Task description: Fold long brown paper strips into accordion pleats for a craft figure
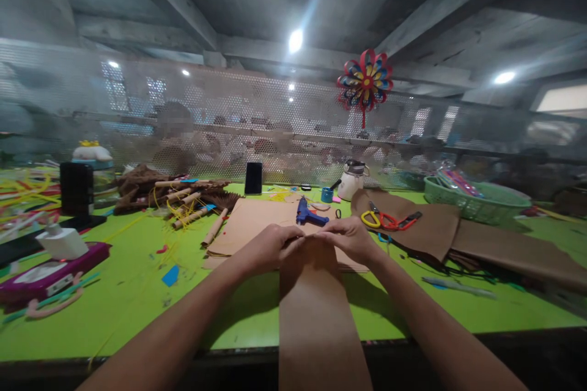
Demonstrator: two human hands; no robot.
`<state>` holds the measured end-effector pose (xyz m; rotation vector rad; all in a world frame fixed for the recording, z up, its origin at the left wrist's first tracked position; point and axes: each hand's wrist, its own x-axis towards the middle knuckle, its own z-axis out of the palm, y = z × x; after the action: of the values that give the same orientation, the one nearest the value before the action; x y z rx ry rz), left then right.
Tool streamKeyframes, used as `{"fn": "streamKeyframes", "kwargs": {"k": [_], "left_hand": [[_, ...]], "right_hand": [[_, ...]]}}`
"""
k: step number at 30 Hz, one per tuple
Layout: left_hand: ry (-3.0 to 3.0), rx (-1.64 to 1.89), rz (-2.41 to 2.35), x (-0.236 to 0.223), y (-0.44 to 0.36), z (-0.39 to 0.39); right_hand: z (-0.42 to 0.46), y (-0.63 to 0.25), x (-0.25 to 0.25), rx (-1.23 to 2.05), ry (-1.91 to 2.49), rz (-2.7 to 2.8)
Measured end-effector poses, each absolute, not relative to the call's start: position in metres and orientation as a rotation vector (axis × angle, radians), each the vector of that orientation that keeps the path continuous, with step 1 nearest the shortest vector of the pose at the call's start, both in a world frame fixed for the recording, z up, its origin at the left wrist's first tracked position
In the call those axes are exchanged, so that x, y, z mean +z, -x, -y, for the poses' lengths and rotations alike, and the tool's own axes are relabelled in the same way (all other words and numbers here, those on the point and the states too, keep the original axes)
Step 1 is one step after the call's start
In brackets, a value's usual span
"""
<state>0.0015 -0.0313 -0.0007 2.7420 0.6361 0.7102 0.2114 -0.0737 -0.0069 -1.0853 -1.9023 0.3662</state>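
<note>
Both hands pinch the far end of a long strip of brown kraft paper (316, 317), which runs down toward me over the table's front edge. My left hand (278, 243) has its thumb and fingers closed on the strip's left corner. On the right corner, my right hand (351, 238) grips with thumb and forefinger, close to the left. The end between them looks slightly bent or folded. Beneath and beyond the hands lie flat brown paper sheets (247, 220). A blue glue gun (310, 214) rests on those sheets just past my fingertips.
Scissors with red and yellow handles (385, 220) lie on dark brown paper (426, 229) at right, before a green basket (486, 198). At left are rolled paper tubes (188, 211), a purple power strip (55, 275) and a phone (76, 188). A mesh screen (275, 128) stands behind.
</note>
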Motion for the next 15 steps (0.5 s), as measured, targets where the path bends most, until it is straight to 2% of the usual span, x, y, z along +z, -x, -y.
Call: {"fn": "streamKeyframes", "kwargs": {"k": [9, 15], "left_hand": [[-2.777, 0.741, -0.627, -0.005, -0.003, 0.029], [-2.824, 0.769, -0.673, -0.006, -0.005, 0.030]], "right_hand": [[0.072, -0.212, -0.007, 0.440, 1.101, 1.944], [0.073, -0.199, -0.008, 0.360, 1.043, 2.058]]}}
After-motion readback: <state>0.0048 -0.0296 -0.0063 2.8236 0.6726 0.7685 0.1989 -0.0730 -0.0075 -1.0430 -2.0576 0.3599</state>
